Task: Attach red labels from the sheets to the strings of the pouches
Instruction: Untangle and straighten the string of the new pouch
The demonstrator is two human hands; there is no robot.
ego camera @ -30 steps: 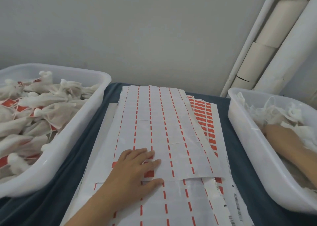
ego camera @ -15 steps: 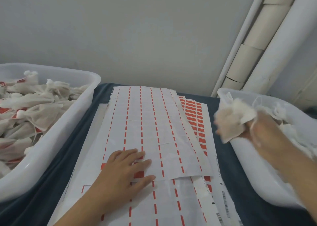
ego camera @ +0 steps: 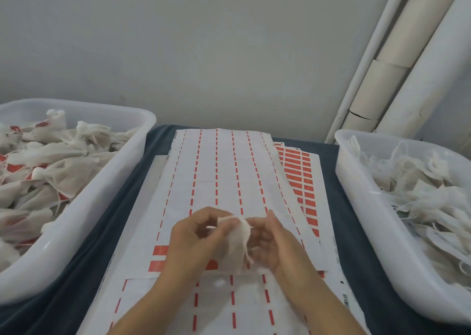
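Both hands grip one pouch above the label sheets.
The left hand (ego camera: 193,238) and right hand (ego camera: 274,243) pinch a white mesh pouch (ego camera: 235,245) between them, over the label sheets (ego camera: 219,171) on the worktop (ego camera: 132,182); tubs flank both sides.

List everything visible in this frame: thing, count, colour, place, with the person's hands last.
Left tub: one, white, left, piled with pouches, some red-labelled.
Right tub: one, white, right, holding pouches with no labels seen.
Label sheets: several overlapping, white with red, centre on cloth.
Cloth: one, dark blue, under all.
Pipes: several, white and beige, upper right.
Pouch: one, white, held over sheets.
Left hand: grips pouch.
Right hand: at pouch's top.
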